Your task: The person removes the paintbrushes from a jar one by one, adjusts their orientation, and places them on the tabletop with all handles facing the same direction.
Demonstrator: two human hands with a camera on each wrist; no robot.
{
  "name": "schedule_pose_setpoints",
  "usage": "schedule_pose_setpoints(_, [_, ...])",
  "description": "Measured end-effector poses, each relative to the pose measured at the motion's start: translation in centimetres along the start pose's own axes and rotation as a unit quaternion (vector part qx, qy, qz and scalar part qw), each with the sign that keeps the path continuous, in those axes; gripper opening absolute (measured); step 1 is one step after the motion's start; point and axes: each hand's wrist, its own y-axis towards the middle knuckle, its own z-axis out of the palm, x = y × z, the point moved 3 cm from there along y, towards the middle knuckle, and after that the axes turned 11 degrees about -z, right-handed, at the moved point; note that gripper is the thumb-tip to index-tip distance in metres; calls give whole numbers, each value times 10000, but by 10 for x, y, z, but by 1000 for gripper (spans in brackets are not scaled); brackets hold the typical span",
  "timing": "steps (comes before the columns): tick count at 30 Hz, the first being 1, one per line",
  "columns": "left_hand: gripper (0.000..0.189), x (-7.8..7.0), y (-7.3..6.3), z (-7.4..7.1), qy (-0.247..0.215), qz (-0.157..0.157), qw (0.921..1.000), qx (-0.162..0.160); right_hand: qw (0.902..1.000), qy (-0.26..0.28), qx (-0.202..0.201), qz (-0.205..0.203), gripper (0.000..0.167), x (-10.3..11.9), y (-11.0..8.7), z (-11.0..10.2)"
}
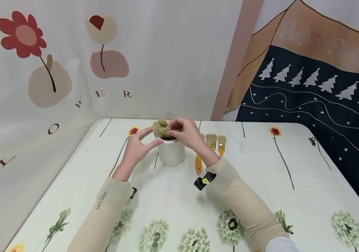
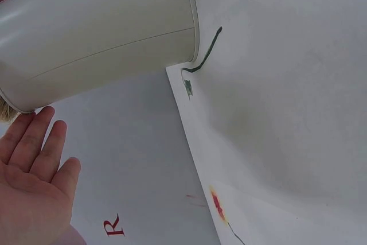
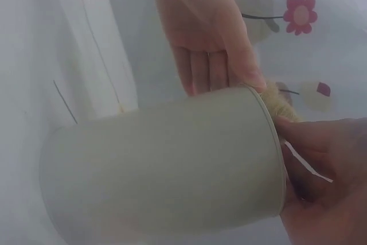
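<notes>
A tall off-white cylindrical pot point(image 1: 171, 154) stands upright near the back of the table, with something dark brown just inside its rim. A yellow-green fibrous clump that looks like dried moss point(image 1: 160, 128) sits at its mouth. The right hand point(image 1: 185, 132) pinches this clump between thumb and fingers over the rim. On the pot's other side, the left hand point(image 1: 138, 146) rests its thumb and fingertips at the rim. Its fingers point(image 2: 43, 136) are nearly straight in the left wrist view. The moss point(image 3: 278, 102) shows partly from behind the rim in the right wrist view.
Several flat brushes point(image 1: 211, 140) with orange handles lie right of the pot, partly hidden behind the right forearm. The table point(image 1: 167, 196) has a white flower-printed cloth. A printed curtain point(image 1: 173, 59) hangs close behind it.
</notes>
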Motion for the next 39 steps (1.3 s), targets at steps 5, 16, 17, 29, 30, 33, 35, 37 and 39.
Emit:
schedule_pose_setpoints(5, [75,0,0,0,-6,-15,10000,-3,9998,-41,-165,-50,14,2,0,-2])
schedule_pose_setpoints(16, [74,-1,1,0,20,-48,10000,-5,9960,161,-769,-429,14,11,2,-19])
schedule_pose_setpoints(17, [74,-1,1,0,22,-62,10000,-5,9953,200,-834,-455,14,12,2,-21])
schedule_pose_setpoints(29, [75,-1,1,0,72,-163,9998,-25,9810,582,-1653,-837,16,30,6,-56])
schedule_pose_setpoints(30, [75,-1,2,0,65,-167,9998,-25,9792,606,-1722,-883,17,31,6,-59])
schedule_pose_setpoints(33, [75,0,2,1,52,-164,9998,-28,9734,691,-1918,-1048,17,35,7,-67])
schedule_pose_setpoints(35, [75,1,2,1,38,-143,9999,-47,9692,751,-2030,-1172,17,36,7,-73])
schedule_pose_setpoints(37, [75,1,3,1,45,-123,9999,-63,9648,830,-2146,-1272,17,38,7,-78])
schedule_pose_setpoints(39, [75,1,3,1,47,-118,9999,-77,9605,959,-2242,-1342,17,38,7,-84])
